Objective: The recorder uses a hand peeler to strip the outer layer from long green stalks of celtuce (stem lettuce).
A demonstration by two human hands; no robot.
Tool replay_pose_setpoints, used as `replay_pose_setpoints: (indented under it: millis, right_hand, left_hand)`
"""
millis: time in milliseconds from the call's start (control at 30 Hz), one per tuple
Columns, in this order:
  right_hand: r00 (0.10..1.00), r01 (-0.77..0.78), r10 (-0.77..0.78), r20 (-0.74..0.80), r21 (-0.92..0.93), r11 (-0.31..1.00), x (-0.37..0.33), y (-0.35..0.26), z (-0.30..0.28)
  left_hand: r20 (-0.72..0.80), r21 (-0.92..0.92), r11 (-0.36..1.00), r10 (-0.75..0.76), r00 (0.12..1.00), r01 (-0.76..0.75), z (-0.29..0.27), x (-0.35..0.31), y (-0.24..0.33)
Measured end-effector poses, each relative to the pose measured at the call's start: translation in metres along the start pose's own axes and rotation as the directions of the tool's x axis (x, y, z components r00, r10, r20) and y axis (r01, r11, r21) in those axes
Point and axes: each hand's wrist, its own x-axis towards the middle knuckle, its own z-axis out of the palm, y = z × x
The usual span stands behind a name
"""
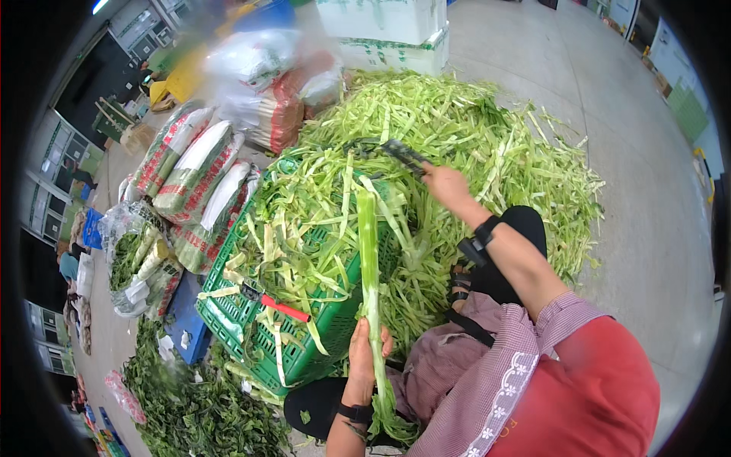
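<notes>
My left hand (pixel 362 356) is wrapped around the lower part of a long, pale green celtuce stem (pixel 368 251), which stands nearly upright with leaves at its bottom end. Part of its upper length looks peeled and bright green. In my right hand (pixel 448 187), raised beyond the stem and to its right, is a dark, flat-bladed knife or peeler (pixel 403 157); its exact kind is unclear. The tool is apart from the stem. Under and left of the stem, a tilted green plastic crate (pixel 335 335) bears many peel strips (pixel 304 228). A red-handled peeler (pixel 285 308) lies on its near side.
A large heap of peelings (pixel 495 160) spreads from the crate to the far right. Filled sacks (pixel 194 171) lie at the left, near a blue crate (pixel 186 320). Dark green leaves (pixel 198 404) cover the floor at lower left. White foam boxes (pixel 388 38) stand behind.
</notes>
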Motion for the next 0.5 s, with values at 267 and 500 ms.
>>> replay_pose_setpoints:
  millis: [267,500]
  right_hand:
    - [0.568,0.813,-0.821,-0.055,0.189,0.55,-0.138,-0.072,-0.006]
    - [0.982,0.114,-0.129,-0.135,-0.115,0.987,-0.021,0.002,0.012]
  left_hand:
    - [0.075,-0.296,0.942,-0.142,0.987,0.158,-0.004,0.012,0.009]
    - [0.348,-0.436,0.874,-0.057,0.936,0.215,-0.008,0.005,0.003]
